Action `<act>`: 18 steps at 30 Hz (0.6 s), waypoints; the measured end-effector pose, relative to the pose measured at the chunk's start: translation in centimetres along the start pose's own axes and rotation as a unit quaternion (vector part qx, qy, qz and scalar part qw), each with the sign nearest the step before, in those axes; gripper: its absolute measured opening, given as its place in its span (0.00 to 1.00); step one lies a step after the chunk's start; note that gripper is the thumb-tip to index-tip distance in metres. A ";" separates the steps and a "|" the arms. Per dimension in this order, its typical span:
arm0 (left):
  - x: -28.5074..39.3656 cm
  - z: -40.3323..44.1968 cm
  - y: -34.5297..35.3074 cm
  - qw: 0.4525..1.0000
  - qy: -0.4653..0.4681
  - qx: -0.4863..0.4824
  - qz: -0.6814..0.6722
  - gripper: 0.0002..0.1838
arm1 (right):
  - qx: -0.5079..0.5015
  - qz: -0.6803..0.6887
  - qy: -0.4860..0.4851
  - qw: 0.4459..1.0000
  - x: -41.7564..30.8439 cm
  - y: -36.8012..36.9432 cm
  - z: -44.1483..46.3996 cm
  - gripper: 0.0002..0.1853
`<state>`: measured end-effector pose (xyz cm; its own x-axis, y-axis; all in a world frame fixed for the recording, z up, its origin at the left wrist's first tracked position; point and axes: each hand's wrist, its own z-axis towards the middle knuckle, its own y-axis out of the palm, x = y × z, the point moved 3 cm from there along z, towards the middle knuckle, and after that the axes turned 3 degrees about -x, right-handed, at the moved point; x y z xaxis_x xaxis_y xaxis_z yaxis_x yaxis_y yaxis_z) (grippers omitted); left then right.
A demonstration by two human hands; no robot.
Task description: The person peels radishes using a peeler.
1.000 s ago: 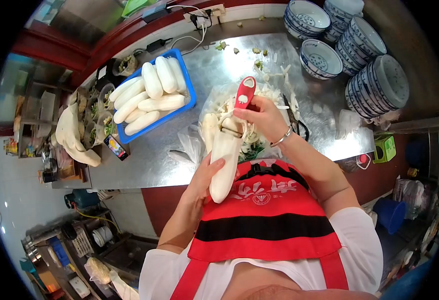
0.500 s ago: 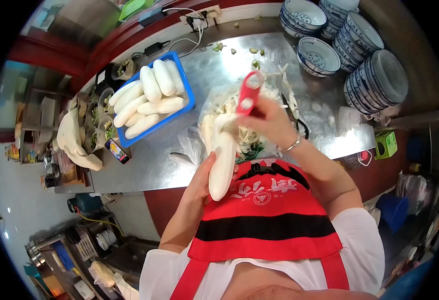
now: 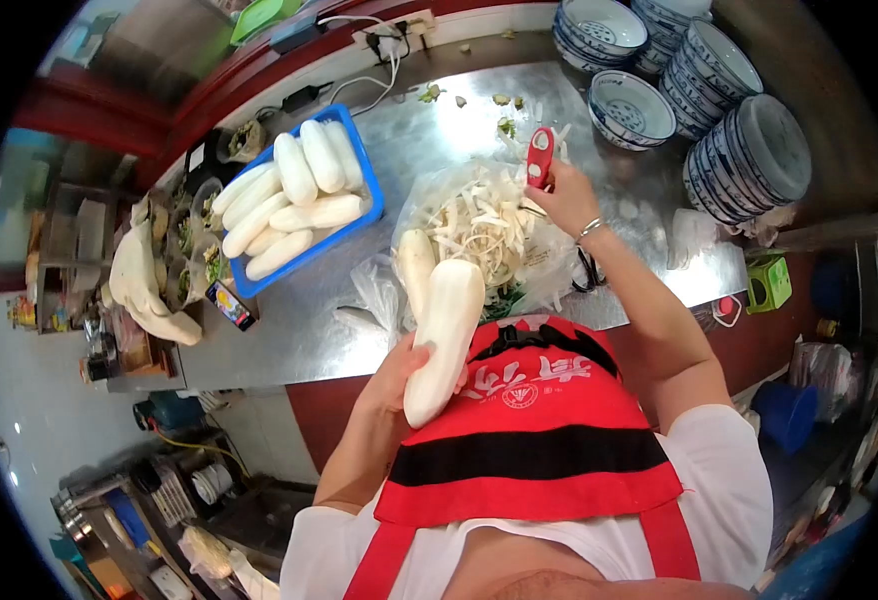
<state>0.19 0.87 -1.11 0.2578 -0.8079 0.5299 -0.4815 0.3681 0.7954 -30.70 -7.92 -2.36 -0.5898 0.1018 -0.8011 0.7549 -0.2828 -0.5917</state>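
Observation:
My left hand (image 3: 399,372) is wrapped round the lower part of a peeled white radish (image 3: 447,335), which tilts up over the table edge in front of my red apron. In my right hand (image 3: 567,198) is a red-handled peeler (image 3: 540,158), raised to the right, apart from the radish. Beneath and between the hands lies a clear plastic bag (image 3: 549,270) heaped with pale peelings (image 3: 484,215). Another radish (image 3: 417,265), yellowish white, rests at the left side of that heap. A blue basket (image 3: 375,205) to the left holds several peeled white radishes (image 3: 296,170).
Stacks of blue-and-white bowls (image 3: 714,75) stand at the right back of the steel table (image 3: 304,340). A phone (image 3: 231,304) leans near the basket. Small green scraps (image 3: 431,93) lie at the back. Black-handled scissors (image 3: 589,272) appear partly hidden beside the bag.
My right hand with the peeler has moved away from the radish, up and to the right. The radish in my left hand has shifted slightly lower, uncovering its upper end.

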 end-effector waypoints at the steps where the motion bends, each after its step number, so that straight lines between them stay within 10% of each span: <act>1: 0.0 0.0 0.6 1.000 0.005 0.007 -0.005 0.30 | -0.051 -0.079 -0.008 0.996 -0.1 0.1 0.1 0.13; 5: 0.6 1.4 0.0 0.994 -0.039 0.104 -0.017 0.34 | 0.004 0.023 -0.030 0.999 -4.7 -0.9 -1.1 0.12; 9: 0.0 2.5 -0.4 0.994 0.005 0.099 -0.040 0.35 | -0.199 0.398 -0.014 0.895 -9.0 1.5 -4.9 0.18; 18: -0.3 2.0 -0.7 0.997 -0.036 0.066 0.007 0.32 | -0.195 0.342 0.066 0.917 -5.6 3.6 -3.0 0.13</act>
<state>-1.26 -0.04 -2.43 0.1915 -0.8355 0.5150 -0.5928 0.3197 0.7392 -23.82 -6.68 -0.25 0.0798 0.1492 -0.9856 0.9956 0.0371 0.0862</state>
